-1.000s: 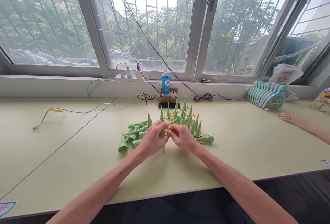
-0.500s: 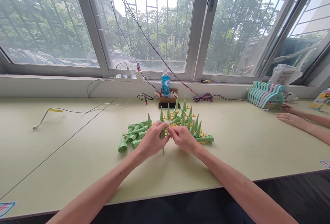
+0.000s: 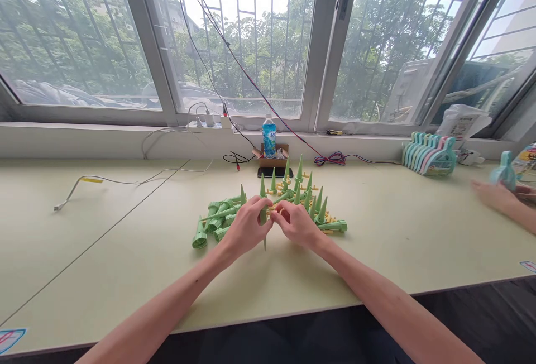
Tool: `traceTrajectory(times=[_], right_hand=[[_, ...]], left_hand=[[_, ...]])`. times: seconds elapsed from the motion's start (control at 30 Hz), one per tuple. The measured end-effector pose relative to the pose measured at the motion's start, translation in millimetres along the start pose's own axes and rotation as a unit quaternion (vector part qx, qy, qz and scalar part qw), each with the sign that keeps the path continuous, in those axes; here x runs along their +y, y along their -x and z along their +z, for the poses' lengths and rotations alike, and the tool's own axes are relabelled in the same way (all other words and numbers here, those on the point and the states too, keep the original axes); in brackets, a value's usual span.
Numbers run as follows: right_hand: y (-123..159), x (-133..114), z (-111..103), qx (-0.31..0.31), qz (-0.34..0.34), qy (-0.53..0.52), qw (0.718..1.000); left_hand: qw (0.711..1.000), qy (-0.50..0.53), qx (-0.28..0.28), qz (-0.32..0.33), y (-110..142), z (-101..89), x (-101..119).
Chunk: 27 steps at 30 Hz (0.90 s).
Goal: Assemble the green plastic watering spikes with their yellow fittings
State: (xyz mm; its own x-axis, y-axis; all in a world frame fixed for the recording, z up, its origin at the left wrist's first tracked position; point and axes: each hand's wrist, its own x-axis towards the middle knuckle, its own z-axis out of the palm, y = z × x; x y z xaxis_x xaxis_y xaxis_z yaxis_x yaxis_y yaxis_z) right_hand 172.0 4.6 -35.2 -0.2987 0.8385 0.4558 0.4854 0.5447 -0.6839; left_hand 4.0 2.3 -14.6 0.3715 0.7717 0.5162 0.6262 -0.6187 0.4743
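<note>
Presently, left hand: the left hand [image 3: 251, 220] is closed around a green spike [image 3: 263, 218], whose narrow end points down below the fingers, toward the near edge of the table [image 3: 397, 230].
Right hand: the right hand [image 3: 296, 222] has its thumb and fingertips pinched on a small yellow piece [image 3: 270, 211], directly beside the held spike.
Meeting of the two pieces: the fingers cover the contact, so one cannot tell whether the yellow piece is already seated in the spike; it seems to be half-way work.
Standing spikes: behind and to the right of the hands, several upright green spikes [image 3: 298, 169] stand with tips upward. Yellow parts stick out at the side of some of them, so these look finished, though others are too crowded to judge.
Lying spikes: to the left, a group of lying green spikes [image 3: 228, 211] shows no yellow on its visible sides; probably these remain to be done.
Loose yellow pieces: a scatter of yellow pieces [image 3: 330, 219] lies among the right-hand spikes, so supply is left.
Overall progress: perhaps around the middle, by careful judgement; an exact count is not possible, because the hands hide part of the pile.
</note>
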Motion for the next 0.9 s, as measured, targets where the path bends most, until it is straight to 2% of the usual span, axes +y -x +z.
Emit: traceTrajectory(times=[0.9], right_hand=[[-1.9, 1.4, 1.1, 0.006, -0.004, 0.009, 1.000]], left_hand=[[1.000, 0.008, -0.016, -0.004, -0.1, 1.5, -1.8]])
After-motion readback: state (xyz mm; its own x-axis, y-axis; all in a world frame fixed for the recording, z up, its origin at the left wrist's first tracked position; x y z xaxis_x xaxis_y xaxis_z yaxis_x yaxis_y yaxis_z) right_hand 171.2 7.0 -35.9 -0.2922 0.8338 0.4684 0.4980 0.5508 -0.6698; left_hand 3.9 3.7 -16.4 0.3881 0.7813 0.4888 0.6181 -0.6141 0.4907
